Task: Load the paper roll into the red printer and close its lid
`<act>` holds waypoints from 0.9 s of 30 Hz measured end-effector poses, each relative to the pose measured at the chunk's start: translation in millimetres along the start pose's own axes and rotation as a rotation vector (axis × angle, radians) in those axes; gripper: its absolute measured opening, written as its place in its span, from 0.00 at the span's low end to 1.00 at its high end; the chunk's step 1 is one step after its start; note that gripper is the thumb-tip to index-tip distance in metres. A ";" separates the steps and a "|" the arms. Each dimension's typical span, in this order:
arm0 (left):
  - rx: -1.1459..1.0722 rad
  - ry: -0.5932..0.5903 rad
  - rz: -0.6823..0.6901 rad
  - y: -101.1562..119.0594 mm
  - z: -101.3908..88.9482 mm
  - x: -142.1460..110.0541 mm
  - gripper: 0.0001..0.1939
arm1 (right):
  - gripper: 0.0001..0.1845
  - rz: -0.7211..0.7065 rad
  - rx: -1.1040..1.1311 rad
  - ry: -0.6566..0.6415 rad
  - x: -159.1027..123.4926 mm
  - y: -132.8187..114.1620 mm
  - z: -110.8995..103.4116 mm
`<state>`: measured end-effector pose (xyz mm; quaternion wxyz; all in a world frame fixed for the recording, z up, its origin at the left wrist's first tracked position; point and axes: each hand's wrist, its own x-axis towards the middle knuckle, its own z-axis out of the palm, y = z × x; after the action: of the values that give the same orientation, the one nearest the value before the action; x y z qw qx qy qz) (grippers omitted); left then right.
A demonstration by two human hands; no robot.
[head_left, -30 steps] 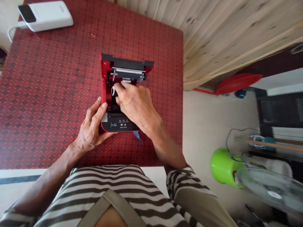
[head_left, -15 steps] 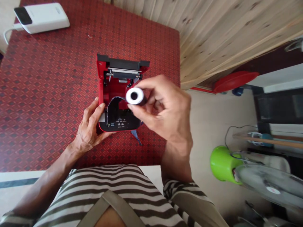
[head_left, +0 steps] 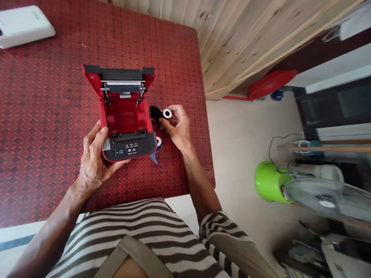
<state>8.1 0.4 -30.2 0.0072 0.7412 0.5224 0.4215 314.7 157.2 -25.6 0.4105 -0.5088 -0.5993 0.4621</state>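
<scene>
A small red printer (head_left: 126,119) with a black front panel stands on the red patterned tablecloth (head_left: 43,116), its lid tilted open and its red bay bare. My left hand (head_left: 92,160) grips the printer's front left corner. My right hand (head_left: 177,124) rests on the cloth just right of the printer, its fingers pinched on a small dark roll with a white core (head_left: 165,113). A second small white-cored roll (head_left: 158,141) lies by the printer's front right corner, with a dark strip (head_left: 155,161) trailing from it.
A white box-like device (head_left: 23,25) sits at the table's far left. Wooden planks lean beyond the table's right edge. On the floor to the right are a red lid (head_left: 271,83), a green container (head_left: 268,181) and a fan (head_left: 324,200).
My right hand lifted the roll out of the printer's bay, raised it toward the camera, then lowered it to the cloth at the printer's right. The view swung right.
</scene>
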 end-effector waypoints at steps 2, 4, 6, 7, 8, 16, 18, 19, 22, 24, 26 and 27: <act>-0.007 -0.007 0.002 -1.3 -0.6 -0.3 0.63 | 0.23 0.023 -0.037 -0.054 -4.1 -1.3 1.3; -0.021 -0.017 -0.010 -2.5 -1.3 -1.3 0.63 | 0.21 0.031 -0.072 -0.091 -7.6 -4.8 0.9; -0.041 -0.026 -0.033 -3.4 -1.7 -2.4 0.63 | 0.19 0.036 -0.103 -0.109 -9.7 -7.3 1.0; -0.053 -0.027 -0.043 -3.7 -1.7 -2.9 0.63 | 0.19 0.038 -0.115 -0.113 -10.1 -7.7 1.3; -0.062 -0.027 -0.049 -4.0 -1.5 -3.2 0.63 | 0.18 0.039 -0.123 -0.118 -10.2 -7.3 1.7; 0.014 -0.015 0.016 -2.9 -1.0 0.0 0.61 | 0.33 0.063 -0.170 -0.060 -36.8 -8.6 -25.1; 0.011 -0.018 0.015 -1.6 -1.8 1.4 0.62 | 0.17 0.025 -0.213 -0.034 -53.5 -15.8 -38.5; 0.006 -0.018 0.016 -1.1 -2.2 2.0 0.62 | 0.11 0.016 -0.227 -0.057 -61.6 -19.5 -43.2; 0.002 -0.018 0.024 -0.6 -2.1 3.5 0.64 | 0.11 0.002 -0.208 -0.202 -77.9 -26.1 -43.9; 0.017 -0.012 0.030 -1.0 -1.3 3.3 0.67 | 0.17 -0.030 -0.170 -0.250 -79.8 -24.9 -34.1; 0.029 -0.010 0.019 -1.7 -0.6 1.8 0.65 | 0.17 -0.057 -0.150 -0.258 -76.9 -20.5 -21.8; 0.030 -0.014 0.005 -1.9 -0.5 0.6 0.63 | 0.17 -0.059 -0.147 -0.260 -75.1 -18.0 -16.8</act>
<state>6.4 1.5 -30.4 -0.0014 0.7452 0.5270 0.4085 337.6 84.2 -5.8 0.3044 -0.4557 -0.6942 0.4665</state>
